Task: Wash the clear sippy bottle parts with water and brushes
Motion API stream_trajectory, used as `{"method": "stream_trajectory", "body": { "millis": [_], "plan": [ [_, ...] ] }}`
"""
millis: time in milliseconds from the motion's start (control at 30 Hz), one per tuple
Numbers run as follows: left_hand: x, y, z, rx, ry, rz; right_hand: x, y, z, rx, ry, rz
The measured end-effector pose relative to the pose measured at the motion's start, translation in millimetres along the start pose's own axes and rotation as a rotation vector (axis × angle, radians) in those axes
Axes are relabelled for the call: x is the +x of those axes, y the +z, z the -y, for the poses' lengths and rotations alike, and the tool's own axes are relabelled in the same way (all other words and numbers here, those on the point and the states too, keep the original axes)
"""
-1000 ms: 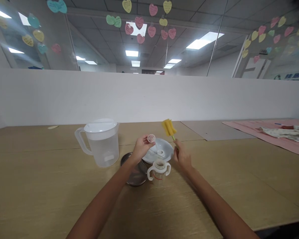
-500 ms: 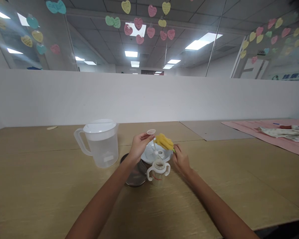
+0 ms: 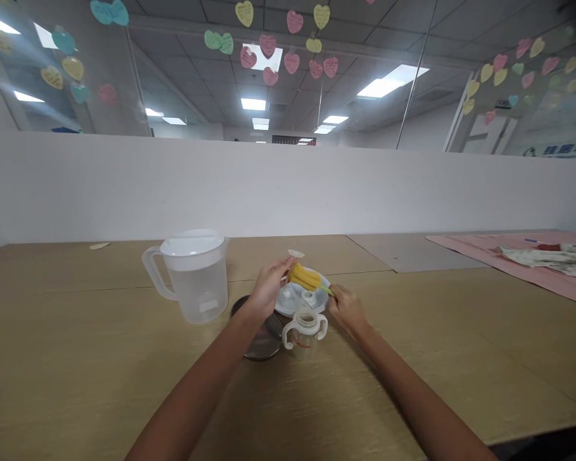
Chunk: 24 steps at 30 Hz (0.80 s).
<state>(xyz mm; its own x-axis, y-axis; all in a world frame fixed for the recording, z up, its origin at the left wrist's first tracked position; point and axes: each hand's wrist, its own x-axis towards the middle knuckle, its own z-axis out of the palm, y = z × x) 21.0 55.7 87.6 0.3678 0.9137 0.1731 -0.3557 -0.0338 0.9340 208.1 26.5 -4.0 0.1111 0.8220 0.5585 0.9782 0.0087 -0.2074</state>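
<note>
My left hand (image 3: pixel 267 288) is closed on a small translucent disc-shaped bottle part (image 3: pixel 296 254), whose rim shows above the fingertips. A sponge bottle brush (image 3: pixel 305 276) with a yellow head and green handle is gripped in my right hand (image 3: pixel 347 307). The yellow head lies against or just beside the left fingers; I cannot tell if it touches the part. Below the hands stands an open clear baby bottle (image 3: pixel 304 334) with two white handles. Behind it, a white plate (image 3: pixel 322 306) bears small white bottle parts (image 3: pixel 309 298).
To the left stands a translucent pitcher (image 3: pixel 199 282) of water with a white rim. A dark round metal dish (image 3: pixel 263 342) sits beside the bottle, partly behind my left forearm. At the far right a pink cloth (image 3: pixel 504 266) holds crumpled fabric (image 3: pixel 552 259). A white wall (image 3: pixel 288 186) closes the back.
The yellow brush head has moved left and a little down, up to my left fingers. My left hand has tilted the disc-shaped part. The bottle, plate and pitcher stay put.
</note>
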Motion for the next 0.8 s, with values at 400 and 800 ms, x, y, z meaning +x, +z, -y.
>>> {"method": "stream_trajectory", "body": {
  "millis": [400, 800],
  "plan": [
    [2, -0.1, 4, 0.112, 0.133, -0.067, -1, -5, 1, 0.199, 0.129, -0.070],
    [4, -5.9, 0, 0.561, 0.317, -0.122, -1, -10, 5, 0.134, 0.097, -0.056]
  ]
}}
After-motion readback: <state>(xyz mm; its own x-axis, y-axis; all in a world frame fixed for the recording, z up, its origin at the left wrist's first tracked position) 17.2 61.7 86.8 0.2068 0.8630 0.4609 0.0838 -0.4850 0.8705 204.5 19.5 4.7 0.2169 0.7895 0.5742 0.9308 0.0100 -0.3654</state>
